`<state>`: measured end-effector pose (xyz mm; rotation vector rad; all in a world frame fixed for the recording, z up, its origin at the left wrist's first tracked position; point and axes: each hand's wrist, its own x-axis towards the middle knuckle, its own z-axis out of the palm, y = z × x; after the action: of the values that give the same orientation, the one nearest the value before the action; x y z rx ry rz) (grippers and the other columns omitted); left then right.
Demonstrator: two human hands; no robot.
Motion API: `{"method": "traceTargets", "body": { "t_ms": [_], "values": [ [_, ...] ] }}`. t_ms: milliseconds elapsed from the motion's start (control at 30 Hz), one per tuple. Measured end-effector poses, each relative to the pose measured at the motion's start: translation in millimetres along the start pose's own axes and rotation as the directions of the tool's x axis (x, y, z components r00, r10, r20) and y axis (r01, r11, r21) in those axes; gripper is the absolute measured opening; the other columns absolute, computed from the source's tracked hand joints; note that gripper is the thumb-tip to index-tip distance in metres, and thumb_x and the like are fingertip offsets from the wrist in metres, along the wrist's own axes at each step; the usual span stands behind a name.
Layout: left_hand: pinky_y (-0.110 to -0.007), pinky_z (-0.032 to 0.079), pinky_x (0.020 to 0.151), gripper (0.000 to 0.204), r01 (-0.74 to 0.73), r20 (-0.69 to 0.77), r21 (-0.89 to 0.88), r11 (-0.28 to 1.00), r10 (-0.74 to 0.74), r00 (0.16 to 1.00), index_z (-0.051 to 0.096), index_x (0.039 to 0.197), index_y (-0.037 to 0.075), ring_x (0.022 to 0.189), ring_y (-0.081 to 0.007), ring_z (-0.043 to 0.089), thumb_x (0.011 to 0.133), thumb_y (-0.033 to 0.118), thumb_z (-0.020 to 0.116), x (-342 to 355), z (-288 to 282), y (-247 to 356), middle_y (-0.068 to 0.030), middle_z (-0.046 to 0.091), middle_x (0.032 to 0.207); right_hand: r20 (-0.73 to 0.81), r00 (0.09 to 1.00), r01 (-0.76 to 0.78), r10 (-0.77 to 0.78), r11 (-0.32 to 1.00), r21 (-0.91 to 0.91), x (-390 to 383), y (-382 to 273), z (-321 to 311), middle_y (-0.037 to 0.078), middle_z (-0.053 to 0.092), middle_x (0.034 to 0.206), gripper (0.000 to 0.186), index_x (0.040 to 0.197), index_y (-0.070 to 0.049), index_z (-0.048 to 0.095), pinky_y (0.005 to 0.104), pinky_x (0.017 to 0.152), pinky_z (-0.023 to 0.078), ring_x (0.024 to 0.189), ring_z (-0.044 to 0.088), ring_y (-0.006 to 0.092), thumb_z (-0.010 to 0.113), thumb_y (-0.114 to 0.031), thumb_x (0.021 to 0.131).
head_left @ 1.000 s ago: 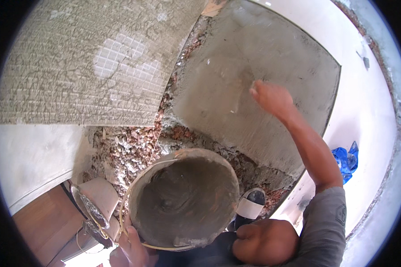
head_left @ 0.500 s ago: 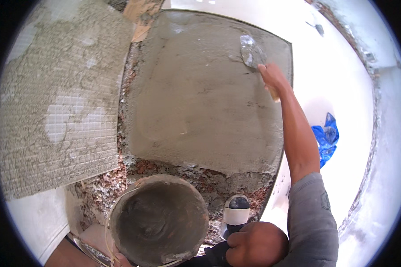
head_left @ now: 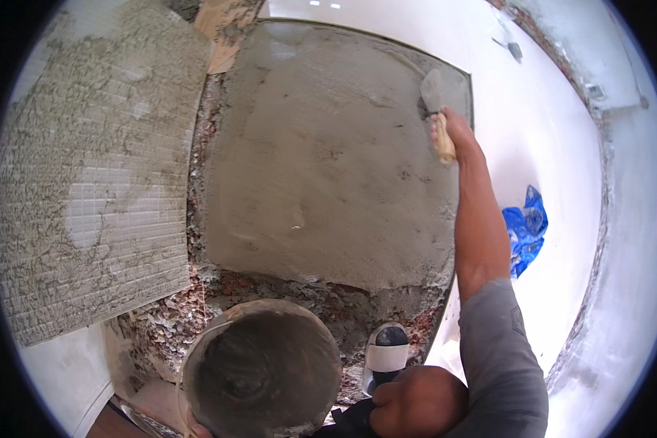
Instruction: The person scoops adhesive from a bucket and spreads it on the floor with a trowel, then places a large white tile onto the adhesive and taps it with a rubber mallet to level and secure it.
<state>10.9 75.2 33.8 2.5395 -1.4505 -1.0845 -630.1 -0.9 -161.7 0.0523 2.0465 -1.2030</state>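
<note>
My right hand (head_left: 452, 135) is closed round the wooden handle of a trowel (head_left: 438, 89), whose blade lies on a wet grey mortar bed (head_left: 321, 175) at that bed's upper right. At the lower edge, my left hand (head_left: 196, 427) grips the side of a round bucket (head_left: 259, 365), mostly hidden by it. The bucket's inside is coated with dark grey wet mix. Broken rubble (head_left: 157, 321) shows between the bucket and the bed.
A mortar-smeared textured tile sheet (head_left: 95, 204) lies left. A blue crumpled bag (head_left: 525, 226) is on the white floor (head_left: 540, 131) to the right. My sandalled foot (head_left: 387, 350) and bare knee (head_left: 423, 401) are beside the bucket. A pale wall edge runs along the right.
My right hand has moved up and right along the mortar, the trowel now plainly in view. The view has shifted, placing more of the bed in frame and the bucket lower.
</note>
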Motion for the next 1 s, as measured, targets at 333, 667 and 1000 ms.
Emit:
{"method": "traceTargets", "body": {
  "t_ms": [333, 667, 1000],
  "values": [
    [-0.046, 0.034, 0.105, 0.072, 0.025, 0.015, -0.006, 1.0, -0.025, 1.0, 0.038, 0.14, -0.004, 0.126, -0.038, 0.04, 0.094, 0.051, 0.048, 4, 0, 1, -0.0254, 0.037, 0.143, 0.512, 0.723, 0.678, -0.463, 0.618, -0.398, 30, -22, 252, 0.014, 0.063, 0.093, 0.035, 0.104, -0.001, 0.06, 0.0382, 0.062, 0.052, 0.075, 0.063, 0.0283, 0.049, -0.032, 0.094],
    [-0.046, 0.035, 0.105, 0.071, -0.033, 0.02, 0.032, 0.999, 0.033, 0.999, 0.038, 0.14, -0.004, 0.125, -0.0379, 0.041, 0.094, 0.05, 0.049, 14, 2, 11, -0.0257, 0.037, 0.143, 0.198, 0.912, 0.349, -0.359, 0.427, -0.834, -32, -16, 169, 0.017, 0.063, 0.118, 0.039, 0.109, -0.006, 0.067, 0.0457, 0.092, 0.047, 0.111, 0.059, 0.0368, 0.042, -0.031, 0.093],
    [-0.046, 0.035, 0.104, 0.07, -0.1, -0.024, 0.124, 0.987, 0.104, 0.994, 0.039, 0.139, -0.004, 0.125, -0.0377, 0.042, 0.095, 0.048, 0.049, 8, 8, 11, -0.0261, 0.037, 0.142, 0.003, 0.984, 0.157, -0.176, 0.869, -0.469, -74, 89, -62, 0.022, 0.057, 0.062, 0.054, 0.074, 0.008, 0.056, 0.0435, 0.057, 0.049, 0.053, 0.061, 0.0331, 0.041, -0.04, 0.093]
  ]
}}
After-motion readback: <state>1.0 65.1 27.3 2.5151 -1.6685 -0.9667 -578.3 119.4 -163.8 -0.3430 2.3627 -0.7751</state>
